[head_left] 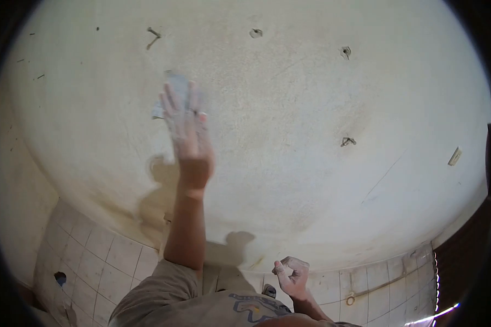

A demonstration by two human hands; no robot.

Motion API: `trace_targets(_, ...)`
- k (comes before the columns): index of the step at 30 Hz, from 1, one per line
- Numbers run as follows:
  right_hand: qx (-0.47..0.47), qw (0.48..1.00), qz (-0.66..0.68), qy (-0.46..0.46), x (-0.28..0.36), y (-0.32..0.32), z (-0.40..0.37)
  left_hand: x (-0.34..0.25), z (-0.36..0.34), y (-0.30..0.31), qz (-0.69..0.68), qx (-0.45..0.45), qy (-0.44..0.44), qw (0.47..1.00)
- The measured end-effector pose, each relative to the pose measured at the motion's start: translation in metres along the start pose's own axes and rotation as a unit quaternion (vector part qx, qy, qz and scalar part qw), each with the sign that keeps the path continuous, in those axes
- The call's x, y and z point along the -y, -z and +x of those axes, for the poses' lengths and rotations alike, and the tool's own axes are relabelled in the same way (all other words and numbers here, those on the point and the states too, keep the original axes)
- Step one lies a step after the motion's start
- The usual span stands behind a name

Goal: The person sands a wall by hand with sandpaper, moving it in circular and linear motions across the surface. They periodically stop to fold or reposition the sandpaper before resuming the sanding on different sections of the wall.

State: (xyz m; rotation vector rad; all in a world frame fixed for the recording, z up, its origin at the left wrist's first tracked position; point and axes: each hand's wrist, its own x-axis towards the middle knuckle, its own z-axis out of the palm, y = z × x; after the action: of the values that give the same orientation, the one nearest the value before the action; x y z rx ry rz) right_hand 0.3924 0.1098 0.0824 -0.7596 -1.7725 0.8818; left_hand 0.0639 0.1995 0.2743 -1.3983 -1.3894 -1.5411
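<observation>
My left hand [186,122] is raised against the pale wall [278,109], palm to the surface and fingers pointing up. Under its fingers is a thin bluish-grey sheet that looks like sandpaper [178,82], pressed to the plaster; a corner sticks out left of the fingers. Motion blurs the hand and sheet. White dust coats the fingers. Lower down, my right hand [293,277] hangs in front of my body, dusty, with its fingers curled into a loose fist. I see nothing in it, and it is apart from the wall.
Metal hooks or wires [154,37] and several small holes mark the wall. A pale plate [455,156] is fixed at the right. Light floor tiles [123,256] run along the wall's base. A dark curtain-like surface [463,261] borders the right side. A ring-shaped mark [351,300] shows on the tiles.
</observation>
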Motion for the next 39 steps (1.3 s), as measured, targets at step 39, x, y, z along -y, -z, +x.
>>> trace_targets(39, -0.047, 0.996, 0.077, -0.018, -0.056, 0.069, -0.01, 0.023, -0.047, 0.023, -0.011, -0.093, 0.033, 0.995)
